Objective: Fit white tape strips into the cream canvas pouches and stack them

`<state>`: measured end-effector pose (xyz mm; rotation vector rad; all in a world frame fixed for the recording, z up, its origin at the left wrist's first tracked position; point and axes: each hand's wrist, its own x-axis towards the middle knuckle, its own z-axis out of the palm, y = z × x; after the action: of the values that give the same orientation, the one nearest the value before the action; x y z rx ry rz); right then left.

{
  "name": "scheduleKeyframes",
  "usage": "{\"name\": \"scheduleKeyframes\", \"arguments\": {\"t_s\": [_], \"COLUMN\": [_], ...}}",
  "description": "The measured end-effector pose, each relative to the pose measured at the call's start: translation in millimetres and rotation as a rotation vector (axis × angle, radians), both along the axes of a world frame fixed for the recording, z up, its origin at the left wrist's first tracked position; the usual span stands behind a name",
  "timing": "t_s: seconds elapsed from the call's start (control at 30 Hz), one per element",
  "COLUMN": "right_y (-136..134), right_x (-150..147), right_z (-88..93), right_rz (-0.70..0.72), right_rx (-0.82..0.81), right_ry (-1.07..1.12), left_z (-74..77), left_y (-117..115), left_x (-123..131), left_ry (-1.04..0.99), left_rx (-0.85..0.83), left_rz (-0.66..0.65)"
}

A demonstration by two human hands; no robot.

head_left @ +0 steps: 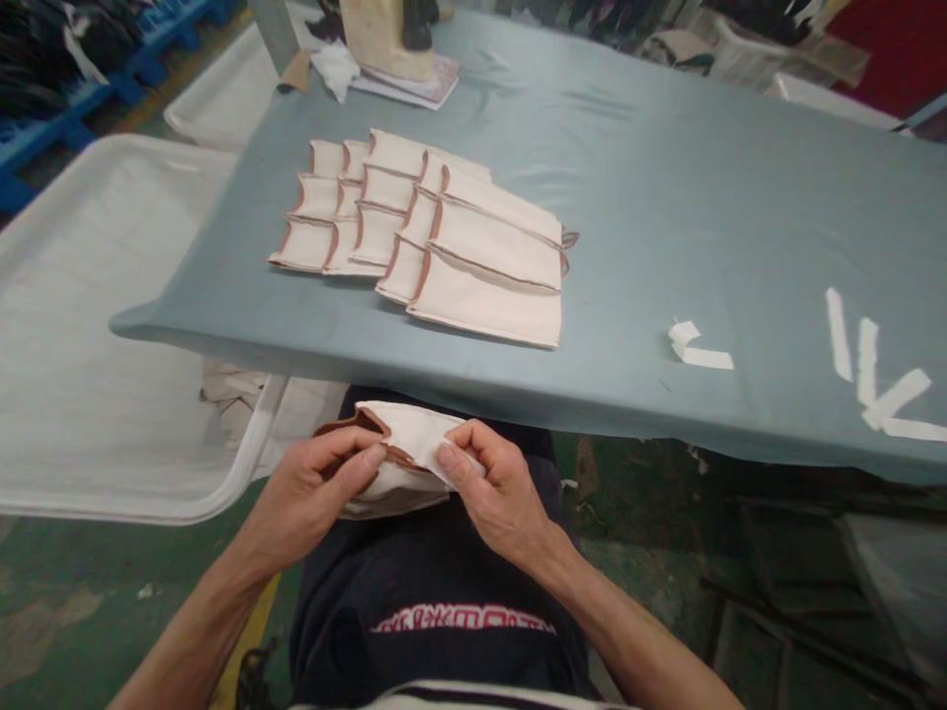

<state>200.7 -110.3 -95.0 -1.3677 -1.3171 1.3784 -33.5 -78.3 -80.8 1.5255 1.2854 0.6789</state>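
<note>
A cream fabric pouch (403, 493) with a brown lining is held above my lap, just below the table's front edge. My left hand (329, 478) pinches it near the opening, where the brown lining shows. At its other side my right hand (492, 478) grips the cream fabric between thumb and curled fingers. Something white shows under the right thumb, and I cannot tell whether it is a separate piece. On the table, cream pouches (495, 242) of the same look lie in overlapping rows, brown-lined openings to the left.
The table (666, 197) has a blue-green cover. White strips (867, 360) lie at its right, with a curled strip (688, 345) nearer the middle. A large white tub (110, 296) stands left. At the back are a notebook (440, 89) and a beige object (381, 39).
</note>
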Motion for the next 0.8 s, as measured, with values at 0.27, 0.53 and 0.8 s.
{"name": "scheduleKeyframes", "arguments": {"t_s": [0.27, 0.53, 0.8], "right_y": [8, 8, 8], "right_x": [14, 25, 26], "right_z": [61.2, 79.5, 75.2], "right_rz": [-0.008, -0.044, -0.032], "right_rx": [0.03, 0.007, -0.014], "right_ry": [0.002, 0.007, -0.006], "left_z": [15.7, 26.8, 35.2], "left_y": [17, 24, 22], "left_x": [28, 40, 46], "left_ry": [-0.351, -0.355, -0.36], "left_rx": [-0.26, -0.279, -0.235], "left_rz": [-0.029, -0.119, -0.161]}}
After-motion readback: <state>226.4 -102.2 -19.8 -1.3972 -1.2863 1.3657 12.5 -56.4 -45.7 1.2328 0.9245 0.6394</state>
